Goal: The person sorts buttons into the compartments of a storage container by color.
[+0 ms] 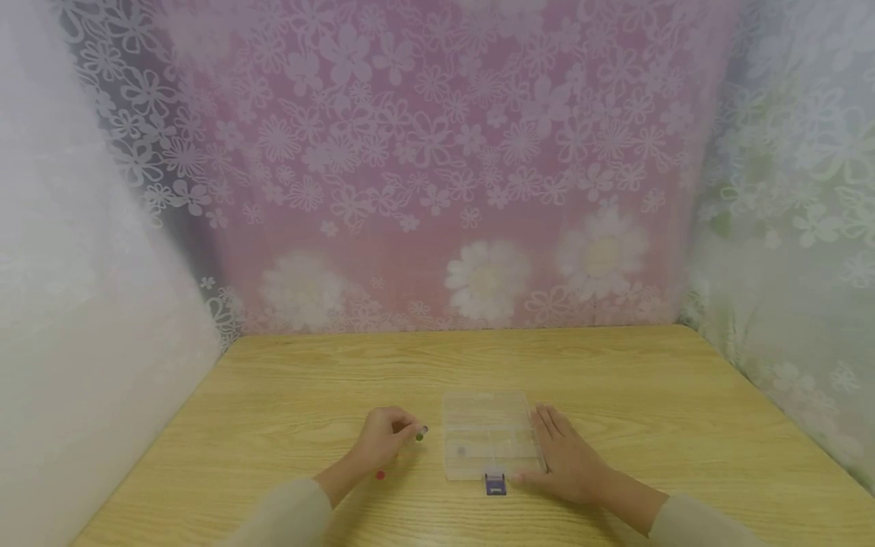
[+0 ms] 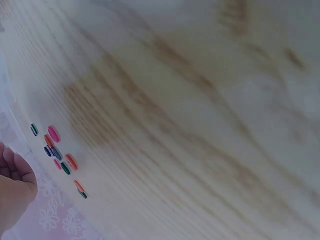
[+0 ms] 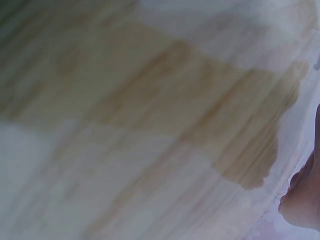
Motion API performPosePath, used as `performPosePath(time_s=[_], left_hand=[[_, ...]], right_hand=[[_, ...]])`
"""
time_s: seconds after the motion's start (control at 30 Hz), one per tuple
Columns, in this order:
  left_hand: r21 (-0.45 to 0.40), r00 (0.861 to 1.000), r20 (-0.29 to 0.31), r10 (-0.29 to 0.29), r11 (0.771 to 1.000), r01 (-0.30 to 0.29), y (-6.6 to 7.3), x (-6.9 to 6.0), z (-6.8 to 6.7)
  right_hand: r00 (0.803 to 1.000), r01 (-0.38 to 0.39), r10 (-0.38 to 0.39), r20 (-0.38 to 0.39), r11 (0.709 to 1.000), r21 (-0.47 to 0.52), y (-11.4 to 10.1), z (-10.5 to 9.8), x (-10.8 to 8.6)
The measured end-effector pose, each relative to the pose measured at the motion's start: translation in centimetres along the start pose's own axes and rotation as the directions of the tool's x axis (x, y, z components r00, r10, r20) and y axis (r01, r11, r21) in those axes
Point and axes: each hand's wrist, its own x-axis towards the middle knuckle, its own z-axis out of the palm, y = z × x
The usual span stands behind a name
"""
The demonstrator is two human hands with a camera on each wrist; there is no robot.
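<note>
A clear plastic compartment box (image 1: 485, 431) with a purple latch (image 1: 495, 485) lies on the table. One greyish round piece (image 1: 461, 451) shows in its front left part. My right hand (image 1: 570, 463) rests along the box's right side, fingers straight and thumb near the front edge. Left of the box, my left hand (image 1: 385, 438) holds thumb and forefinger together, seemingly pinching a small dark disc (image 1: 424, 430). Just below those fingertips is a green disc (image 1: 420, 437). The left wrist view shows curled fingers (image 2: 20, 175) near several small coloured discs (image 2: 65, 168); their tips are partly hidden.
A red disc (image 1: 380, 475) lies in front of my left wrist. The wood-grain table (image 1: 307, 365) ends at a pink flowered curtain (image 1: 437, 152) behind, with pale sheets (image 1: 82, 304) at the sides. In the right wrist view, mostly blurred tabletop (image 3: 150, 125) appears.
</note>
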Motion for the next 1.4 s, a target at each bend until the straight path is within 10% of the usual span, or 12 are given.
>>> performPosePath(time_s=[0.27, 0.43, 1.4], left_hand=[[0.008, 0.994, -0.02, 0.108, 0.994, -0.108, 0.2, 0.4, 0.9], [0.018, 0.999, 0.003, 0.032, 0.999, -0.032, 0.9, 0.9, 1.8], [0.049, 0.999, 0.038, 0.029, 0.998, -0.031, 2.7, 2.6, 5.4]], right_hand=[[1.0, -0.002, 0.002, 0.008, 1.0, 0.016, 0.0, -0.1, 0.1], [1.0, -0.003, 0.003, 0.01, 1.0, 0.013, -0.1, -0.2, 0.0], [1.0, -0.01, 0.011, 0.011, 1.0, -0.008, -0.3, -0.4, 0.0]])
